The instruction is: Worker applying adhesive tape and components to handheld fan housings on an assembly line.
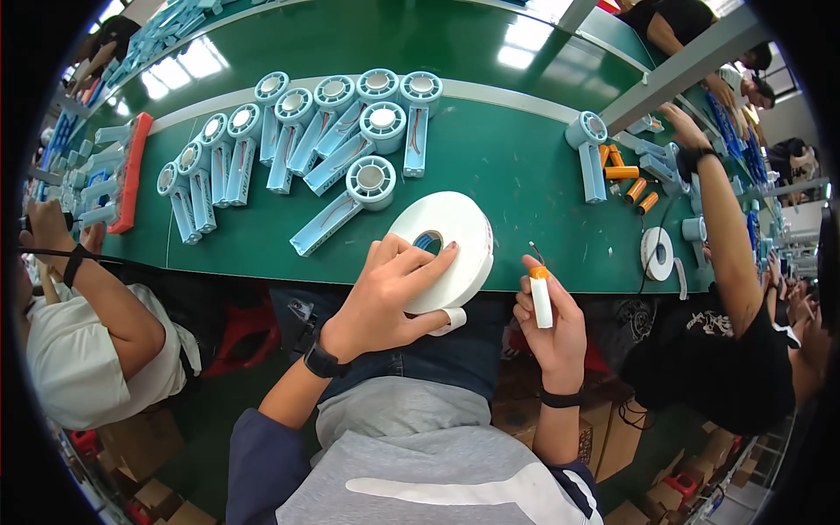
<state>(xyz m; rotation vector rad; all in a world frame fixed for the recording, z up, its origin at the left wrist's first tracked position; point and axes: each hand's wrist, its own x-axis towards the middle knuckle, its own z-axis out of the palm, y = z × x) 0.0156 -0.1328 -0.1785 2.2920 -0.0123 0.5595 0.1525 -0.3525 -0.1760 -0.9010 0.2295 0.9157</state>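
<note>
Green smooth-topped workbench (516,166) before us, pale-blue plastic fan bodies (326,220) across it. Our left hand (372,297), back up, fingers spread, grips thick white tape roll (470,241) at bench edge; well apart, our right hand (557,339), fingers upward, holds orange cylindrical battery (537,273), white strip (542,308) along it.

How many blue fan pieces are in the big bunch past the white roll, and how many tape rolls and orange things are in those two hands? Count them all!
Blue fan pieces in the bunch: 11
White tape roll, left hand: 1
Orange-and-white cylinder, right hand: 1
Total: 13
</note>
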